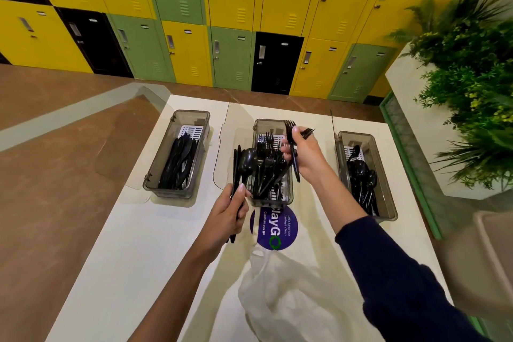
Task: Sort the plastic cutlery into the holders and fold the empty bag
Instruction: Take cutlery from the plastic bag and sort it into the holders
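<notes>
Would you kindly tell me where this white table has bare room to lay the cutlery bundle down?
Bare: the near-left of the white table, between the smoky plastic knife holder, the left forearm and its edge. Crowded: the smoky plastic fork holder, where left hand and right hand hold black cutlery; the crumpled white plastic bag covers the near middle.

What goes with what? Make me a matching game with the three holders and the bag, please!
Things:
1. left holder
2. middle holder
3. right holder
4. bag

Matches:
A. has spoons in it
B. lies crumpled on the table
C. has knives in it
D. has forks in it

Pairs: 1-C, 2-D, 3-A, 4-B.
</notes>
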Motion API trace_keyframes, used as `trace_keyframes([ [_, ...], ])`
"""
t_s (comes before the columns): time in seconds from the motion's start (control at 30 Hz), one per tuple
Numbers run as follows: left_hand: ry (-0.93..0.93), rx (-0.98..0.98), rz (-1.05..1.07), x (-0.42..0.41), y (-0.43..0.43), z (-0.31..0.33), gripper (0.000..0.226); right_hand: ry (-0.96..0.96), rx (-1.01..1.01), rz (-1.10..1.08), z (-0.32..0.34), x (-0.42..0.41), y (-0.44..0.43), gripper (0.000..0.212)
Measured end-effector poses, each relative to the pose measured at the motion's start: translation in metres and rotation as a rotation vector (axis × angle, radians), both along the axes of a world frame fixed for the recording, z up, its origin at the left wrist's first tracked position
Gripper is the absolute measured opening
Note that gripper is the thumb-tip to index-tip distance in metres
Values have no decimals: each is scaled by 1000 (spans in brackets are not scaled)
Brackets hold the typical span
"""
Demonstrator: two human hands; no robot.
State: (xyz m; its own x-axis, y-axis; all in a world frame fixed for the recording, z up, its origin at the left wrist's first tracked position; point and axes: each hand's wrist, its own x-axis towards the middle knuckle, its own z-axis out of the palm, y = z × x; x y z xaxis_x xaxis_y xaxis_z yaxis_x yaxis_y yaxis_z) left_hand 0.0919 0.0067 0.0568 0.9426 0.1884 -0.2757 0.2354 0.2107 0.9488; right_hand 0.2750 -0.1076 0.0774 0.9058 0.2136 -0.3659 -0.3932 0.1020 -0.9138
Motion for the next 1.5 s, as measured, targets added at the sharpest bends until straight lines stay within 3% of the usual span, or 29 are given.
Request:
trace_keyframes([
  [0.3,43,0,43,9,6,-10,40,105,-157,-34,-62,9,18,10],
  [0.37,46,8,45,11,7,-11,41,105,-206,-80,-70,14,20,21],
  [0.5,51,15,41,12,7,-11,43,19,-430,-46,-76,18,22,25],
  [0.67,61,15,47,13,3,-9,44,-49,-451,-67,-70,15,20,22],
  [0.83,52,17,35,11,-2,-4,43,-155,-659,163,-56,8,17,47],
  [0.93,47,9,35,9,-6,-3,39,-218,-584,173,-35,-6,14,46],
  [1.07,35,36,33,7,-14,0,31,-107,-245,289,-6,-42,6,52],
  [1.23,17,147,62,4,-21,-2,27,-112,-144,379,-8,-78,-6,29],
  [1.5,-3,151,99,-1,-28,3,24,-24,75,404,-4,-85,-21,31],
])
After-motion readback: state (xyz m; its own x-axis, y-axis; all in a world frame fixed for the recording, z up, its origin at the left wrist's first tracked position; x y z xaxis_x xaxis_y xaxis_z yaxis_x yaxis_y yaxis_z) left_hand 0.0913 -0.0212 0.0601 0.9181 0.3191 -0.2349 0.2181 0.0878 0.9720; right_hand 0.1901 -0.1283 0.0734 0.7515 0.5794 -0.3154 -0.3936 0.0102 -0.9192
